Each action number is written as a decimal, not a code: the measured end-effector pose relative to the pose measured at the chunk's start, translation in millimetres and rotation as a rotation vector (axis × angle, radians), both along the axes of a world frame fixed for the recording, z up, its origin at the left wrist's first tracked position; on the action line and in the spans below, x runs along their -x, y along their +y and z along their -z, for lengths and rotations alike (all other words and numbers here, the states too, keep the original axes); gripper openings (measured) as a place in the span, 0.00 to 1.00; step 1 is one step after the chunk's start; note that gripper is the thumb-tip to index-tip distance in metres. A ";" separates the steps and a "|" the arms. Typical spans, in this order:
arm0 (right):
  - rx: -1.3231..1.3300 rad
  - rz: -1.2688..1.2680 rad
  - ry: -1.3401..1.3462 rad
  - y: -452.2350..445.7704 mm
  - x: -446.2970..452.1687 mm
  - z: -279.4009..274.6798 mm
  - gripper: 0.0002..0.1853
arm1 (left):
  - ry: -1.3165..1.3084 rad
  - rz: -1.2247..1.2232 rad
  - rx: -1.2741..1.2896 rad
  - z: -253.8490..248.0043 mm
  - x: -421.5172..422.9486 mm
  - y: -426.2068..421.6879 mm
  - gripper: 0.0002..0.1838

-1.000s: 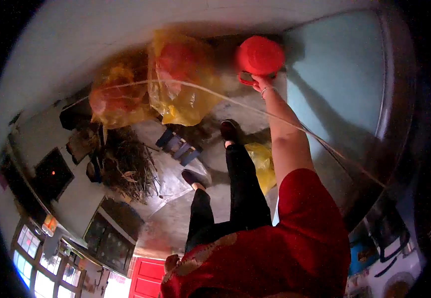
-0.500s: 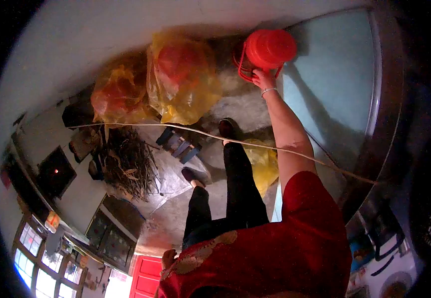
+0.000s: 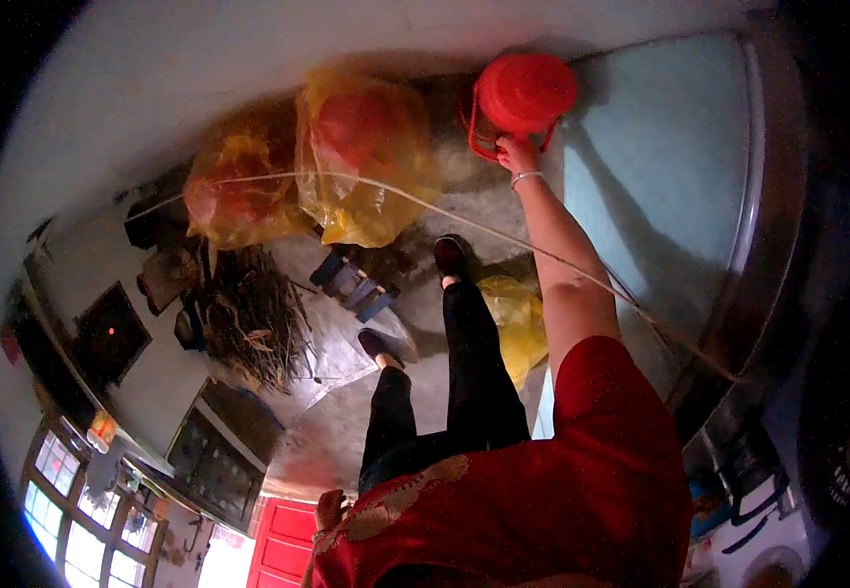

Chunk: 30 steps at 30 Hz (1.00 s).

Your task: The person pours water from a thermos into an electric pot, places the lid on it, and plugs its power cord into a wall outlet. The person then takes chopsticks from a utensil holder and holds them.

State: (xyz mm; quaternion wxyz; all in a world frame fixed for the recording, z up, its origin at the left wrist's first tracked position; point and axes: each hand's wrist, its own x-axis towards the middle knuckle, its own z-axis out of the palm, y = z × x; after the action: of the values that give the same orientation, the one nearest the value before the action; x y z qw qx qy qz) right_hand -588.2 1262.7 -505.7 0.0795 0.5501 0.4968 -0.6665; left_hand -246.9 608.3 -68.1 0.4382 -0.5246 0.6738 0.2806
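Observation:
A round red plastic container (image 3: pixel 525 93) with a loop handle is at the top, near the wall. My right hand (image 3: pixel 516 155) is closed around its handle, with the arm stretched out and a bracelet on the wrist. A thin pale cord (image 3: pixel 464 218) runs slantwise across the view and passes over my forearm. Low in the view, my left hand (image 3: pixel 330 510) stays close to my body; its fingers look curled, and whatever they may hold is hidden. Left of the container stands a yellow plastic bag (image 3: pixel 376 211) with something red inside.
Another yellow bag (image 3: pixel 239 201) sits by the wall. A pile of dry sticks (image 3: pixel 253 323), a small slatted stool (image 3: pixel 354 284) and a crumpled yellow bag (image 3: pixel 518 318) are around my feet. A pale blue panel (image 3: pixel 680 147) lies to the right.
The cord's left part has swung upward and now crosses the yellow bags. The red container has shifted slightly left, with my right hand still on its handle.

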 end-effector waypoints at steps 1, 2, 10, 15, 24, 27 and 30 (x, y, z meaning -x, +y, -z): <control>-0.022 -0.013 -0.020 -1.8 0.3 2.4 0.13 | -0.013 0.012 0.002 0.3 -1.6 -1.3 0.16; -0.020 -0.015 -0.022 -2.7 0.8 4.3 0.13 | -0.015 0.011 0.004 -0.3 -3.6 -2.3 0.16; -0.040 0.008 0.153 -15.0 -20.5 -16.2 0.12 | -0.023 -0.020 0.042 12.1 -4.1 -17.5 0.16; -0.254 -0.178 0.098 -31.4 -72.2 -12.4 0.11 | 0.055 -0.001 -0.076 29.2 20.7 -25.0 0.14; -0.463 -0.379 -0.105 -103.4 -193.8 -89.7 0.12 | 0.172 -0.189 -0.371 62.2 74.8 -79.0 0.18; -0.466 -0.493 -0.171 -135.1 -248.7 -129.2 0.13 | 0.133 0.224 -0.317 72.8 106.9 -91.5 0.17; -0.170 -0.337 -0.200 -173.9 -301.7 -183.9 0.24 | 0.159 0.520 -0.285 102.8 136.6 -134.2 0.15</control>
State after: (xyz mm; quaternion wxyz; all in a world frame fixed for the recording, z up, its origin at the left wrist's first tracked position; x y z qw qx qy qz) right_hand -286.4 1088.7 -321.8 0.1922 0.5273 0.6258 -0.5417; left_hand -383.5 474.1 -170.9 0.5103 -0.2442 0.7715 0.2909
